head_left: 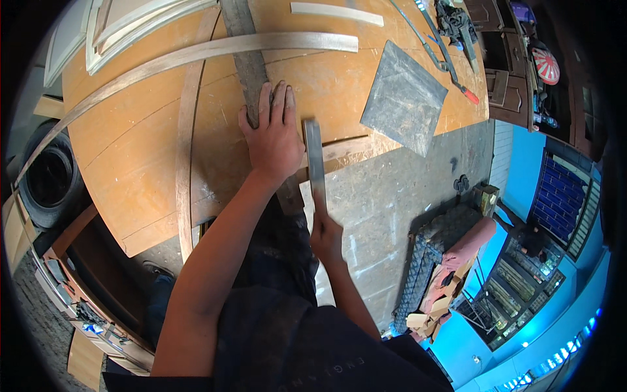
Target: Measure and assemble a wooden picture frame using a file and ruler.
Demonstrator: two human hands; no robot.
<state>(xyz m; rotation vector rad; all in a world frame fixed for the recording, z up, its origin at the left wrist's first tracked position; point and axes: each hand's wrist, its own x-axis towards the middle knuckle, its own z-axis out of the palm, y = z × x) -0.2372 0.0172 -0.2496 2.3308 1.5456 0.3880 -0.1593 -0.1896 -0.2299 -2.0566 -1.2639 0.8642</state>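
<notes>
Near the front edge of the orange-brown plywood surface (130,150), head view: left hand (274,134) lies flat, fingers spread, palm down on a long dark grey weathered wooden strip (251,65). That strip runs from the far edge toward the person and overhangs the front edge under the wrist. Right hand (325,236) is closed around the lower end of a narrow flat grey metal bar, file-like (314,160). Its upper end sits just beside the left hand's little finger, over the front edge. Whether the bar's tip touches the strip cannot be told.

Handling, judged: strip looks stiff, dry and rough, light for its length. Being long and overhanging, it could pivot or chatter, so flat pressure close to the worked spot, as now, seems the right hold. Metal bar looks rigid and fairly heavy for its width. Grip belongs at the near end, clear of any cutting face.

Around them: a pale curved wooden lath (196,55) arcs across the surface. A second thin curved lath (185,163) runs down to the front edge. A short pale wooden batten (336,13) lies at the far edge. A square grey sheet of metal (403,98) lies toward the right edge. A long tool with a red handle (457,81) lies at the far right corner. A black tyre (49,176) stands below the left edge.
</notes>
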